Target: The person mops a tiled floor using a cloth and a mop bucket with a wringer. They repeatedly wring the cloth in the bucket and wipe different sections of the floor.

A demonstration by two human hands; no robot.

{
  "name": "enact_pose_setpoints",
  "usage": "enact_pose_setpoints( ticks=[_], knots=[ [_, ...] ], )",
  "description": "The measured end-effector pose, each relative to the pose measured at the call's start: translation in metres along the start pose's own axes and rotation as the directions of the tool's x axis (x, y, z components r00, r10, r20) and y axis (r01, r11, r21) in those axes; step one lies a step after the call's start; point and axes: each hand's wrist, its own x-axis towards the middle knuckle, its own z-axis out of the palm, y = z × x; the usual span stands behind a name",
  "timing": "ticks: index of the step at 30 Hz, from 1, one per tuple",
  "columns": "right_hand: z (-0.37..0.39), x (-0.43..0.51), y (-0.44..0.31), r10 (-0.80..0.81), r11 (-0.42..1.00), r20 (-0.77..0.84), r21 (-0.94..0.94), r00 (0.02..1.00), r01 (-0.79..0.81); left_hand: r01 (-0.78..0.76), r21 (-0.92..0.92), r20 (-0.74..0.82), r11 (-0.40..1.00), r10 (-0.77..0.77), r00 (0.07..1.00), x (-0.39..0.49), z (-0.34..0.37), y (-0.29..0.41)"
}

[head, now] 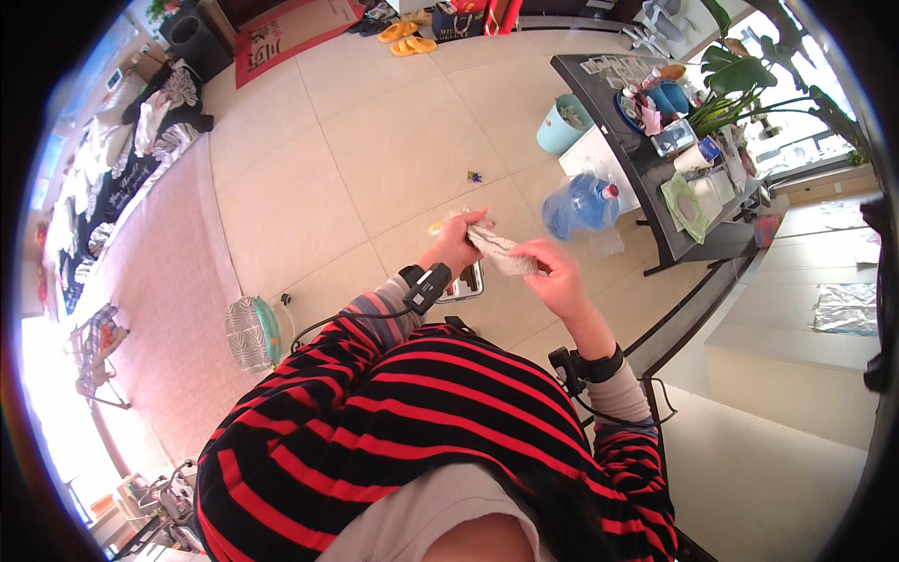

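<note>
A whitish, textured cloth (500,251) is stretched between my two hands, bunched and slightly twisted. My left hand (453,244) grips its far left end, and some of the cloth shows beyond the fingers. The near right end is pinched in my right hand (555,274). Below my hands, a white-rimmed tray or box (465,286) with brown items inside is partly hidden by the left wrist. Something yellow (435,229) peeks out behind my left hand, too covered to name.
On the tiled floor stand a blue water-cooler bottle (579,206), a light-blue bin (562,126) and a zebra-patterned stool or basket (247,334). A small dark object (475,177) lies ahead. A cluttered dark table (635,144) is at right, a clothes-covered sofa (119,168) at left.
</note>
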Motion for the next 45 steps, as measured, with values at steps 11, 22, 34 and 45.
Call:
enact_pose_setpoints(
  ticks=[11, 22, 34, 45],
  knots=[
    [-0.026, 0.073, 0.13, 0.411, 0.707, 0.232, 0.53, 0.882, -0.469, 0.095, 0.454, 0.272, 0.886, -0.24, 0.932, -0.033, 0.004, -0.012],
    [0.056, -0.011, 0.206, 0.062, 0.995, 0.242, -0.085, 0.968, -0.042, -0.946, 0.304, 0.882, -0.11, 0.409, 0.236, -0.098, -0.05, -0.016],
    [0.101, 0.19, 0.135, 0.335, 0.568, 0.732, 0.346, 0.593, -0.747, -0.134, 0.199, 0.324, 0.971, 0.064, 0.944, -0.133, -0.11, -0.003],
    [0.112, 0.176, 0.117, 0.347, 0.593, 0.421, 0.595, 0.838, -0.544, -0.026, -0.007, 0.206, 1.0, 0.027, 0.978, -0.111, -0.129, 0.019]
  ],
)
